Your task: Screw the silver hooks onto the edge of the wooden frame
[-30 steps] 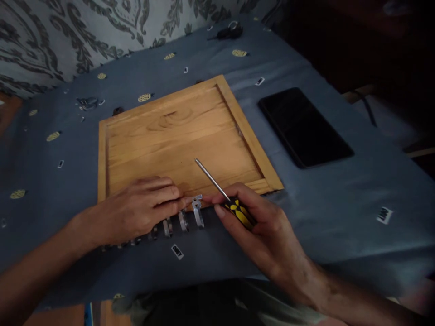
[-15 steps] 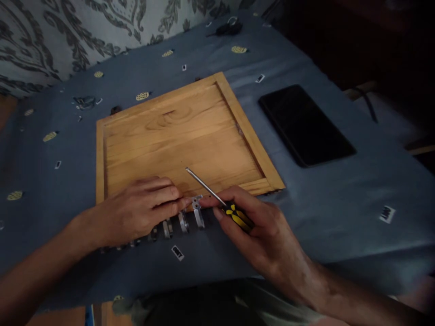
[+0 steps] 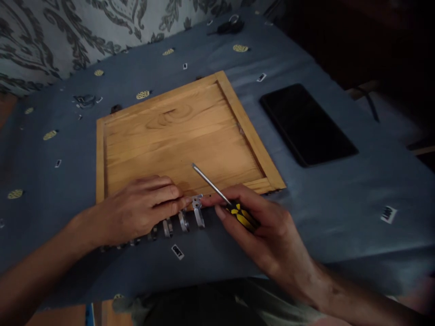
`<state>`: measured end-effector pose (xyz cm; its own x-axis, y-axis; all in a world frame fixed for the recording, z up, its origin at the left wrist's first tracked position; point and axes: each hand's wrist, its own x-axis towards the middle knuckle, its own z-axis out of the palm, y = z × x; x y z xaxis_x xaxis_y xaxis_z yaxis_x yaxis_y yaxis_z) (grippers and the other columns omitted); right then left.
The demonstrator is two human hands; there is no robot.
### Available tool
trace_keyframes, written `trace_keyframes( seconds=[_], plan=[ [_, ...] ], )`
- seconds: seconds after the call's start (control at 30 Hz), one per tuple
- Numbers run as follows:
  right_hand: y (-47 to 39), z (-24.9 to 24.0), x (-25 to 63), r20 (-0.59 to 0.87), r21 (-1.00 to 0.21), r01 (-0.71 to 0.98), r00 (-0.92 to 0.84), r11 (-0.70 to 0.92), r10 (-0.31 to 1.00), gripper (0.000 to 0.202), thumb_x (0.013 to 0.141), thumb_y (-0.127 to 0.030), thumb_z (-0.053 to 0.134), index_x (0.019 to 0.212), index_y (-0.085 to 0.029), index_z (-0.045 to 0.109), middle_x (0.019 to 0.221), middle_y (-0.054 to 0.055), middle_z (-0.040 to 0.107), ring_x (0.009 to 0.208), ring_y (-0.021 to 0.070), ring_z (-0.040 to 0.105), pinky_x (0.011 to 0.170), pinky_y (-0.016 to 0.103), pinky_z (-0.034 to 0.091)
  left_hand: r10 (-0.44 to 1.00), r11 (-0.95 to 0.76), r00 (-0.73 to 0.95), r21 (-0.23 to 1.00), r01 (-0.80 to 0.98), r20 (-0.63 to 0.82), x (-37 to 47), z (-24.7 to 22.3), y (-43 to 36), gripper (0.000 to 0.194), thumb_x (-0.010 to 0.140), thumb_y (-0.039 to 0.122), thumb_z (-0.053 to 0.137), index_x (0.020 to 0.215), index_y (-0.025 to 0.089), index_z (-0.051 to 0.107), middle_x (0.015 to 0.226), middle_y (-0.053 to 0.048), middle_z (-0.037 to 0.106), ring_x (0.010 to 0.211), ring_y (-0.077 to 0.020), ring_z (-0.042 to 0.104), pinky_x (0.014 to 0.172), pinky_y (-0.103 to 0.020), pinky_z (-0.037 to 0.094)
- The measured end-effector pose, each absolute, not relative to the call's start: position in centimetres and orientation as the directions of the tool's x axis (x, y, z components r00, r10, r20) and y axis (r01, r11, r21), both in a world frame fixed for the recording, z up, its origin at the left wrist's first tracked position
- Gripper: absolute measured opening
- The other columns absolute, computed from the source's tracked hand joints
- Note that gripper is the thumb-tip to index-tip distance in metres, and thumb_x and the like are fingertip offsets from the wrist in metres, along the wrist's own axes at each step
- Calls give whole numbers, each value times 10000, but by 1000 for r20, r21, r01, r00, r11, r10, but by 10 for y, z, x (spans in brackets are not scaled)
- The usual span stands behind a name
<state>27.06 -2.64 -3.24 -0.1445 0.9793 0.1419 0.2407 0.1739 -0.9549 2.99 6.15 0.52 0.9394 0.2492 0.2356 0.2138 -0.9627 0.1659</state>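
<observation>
Blue cloth printed with pineapples covers our worktop [image 3: 340,217]. Nearest us, at six o'clock on the wooden panel [image 3: 190,133], a metal hook [image 3: 199,213] sits on the edge, heading a row of similar hooks [image 3: 167,227] towards seven. We judge it light, stiff and slippery, best held by its plate's sides; it looks silvery, with a flat holed plate and an overhanging curved strip. Our left hand [image 3: 139,210] meets it from nine o'clock, fingers pressed together; its thumb is hidden, so we cannot tell whether it pinches. Our right hand [image 3: 272,235] brings a fingertip in from three, while gripping a yellow-and-black screwdriver [image 3: 244,217]. Honey-brown and framed, the panel seems rigid. Beyond lie a black tablet [image 3: 308,129] at three o'clock and a dark ringed object [image 3: 229,27] at one; patterned fabric [image 3: 98,29] rises at eleven.
</observation>
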Motion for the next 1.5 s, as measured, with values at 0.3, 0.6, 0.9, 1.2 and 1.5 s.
trace_keyframes(
  seconds=[0.3, 0.6, 0.9, 1.2, 1.5],
  plan=[
    [-28, -31, 287, 365, -737, 559, -145, 380, 920, 431, 1020, -107, 517, 1439, -207, 540, 1242, 113, 720, 1132, 218, 737, 975, 291, 635, 279, -955, 934, 163, 246, 225, 33, 8, 61, 176, 1086, 132, 497, 1101, 163, 669, 996, -50, 765, 881, -164, 707, 760, -314, 603],
    [-27, -39, 290, 556, -329, 844, -189, 423, 810, 307, 956, -43, 621, 1241, -151, 656, 1217, 162, 665, 1101, 304, 652, 899, 443, 591, 255, -965, 932, 130, 229, 256, 33, 8, 62, 176, 1092, 137, 492, 1107, 151, 667, 1001, -40, 762, 906, -165, 702, 783, -297, 589],
    [-46, -33, 257, 290, -743, 538, -278, 399, 916, 186, 1080, -244, 497, 1011, -161, 648, 763, 9, 726, 610, 143, 691, 566, 268, 530, 246, -966, 931, 147, 212, 270, 33, 9, 63, 227, 1104, 167, 470, 1092, 140, 695, 978, -38, 769, 867, -154, 707, 817, -268, 580],
    [-36, -24, 255, -2, -936, 342, -251, 86, 968, 243, 1017, -225, 588, 806, -195, 703, 659, -32, 678, 569, 96, 603, 548, 237, 443, 255, -964, 944, 133, 231, 208, 31, 9, 63, 323, 1113, 153, 391, 1117, 136, 714, 998, -74, 774, 863, -170, 721, 805, -296, 623],
    [-38, -30, 254, -21, -961, 276, -193, 33, 981, 211, 999, -245, 622, 826, -200, 733, 631, -38, 663, 582, 101, 601, 554, 242, 441, 353, -878, 926, 390, 278, 134, 27, 17, 70, 352, 1051, 66, 398, 1204, 124, 710, 1138, -106, 777, 1011, -173, 748, 866, -277, 633]
  ],
)
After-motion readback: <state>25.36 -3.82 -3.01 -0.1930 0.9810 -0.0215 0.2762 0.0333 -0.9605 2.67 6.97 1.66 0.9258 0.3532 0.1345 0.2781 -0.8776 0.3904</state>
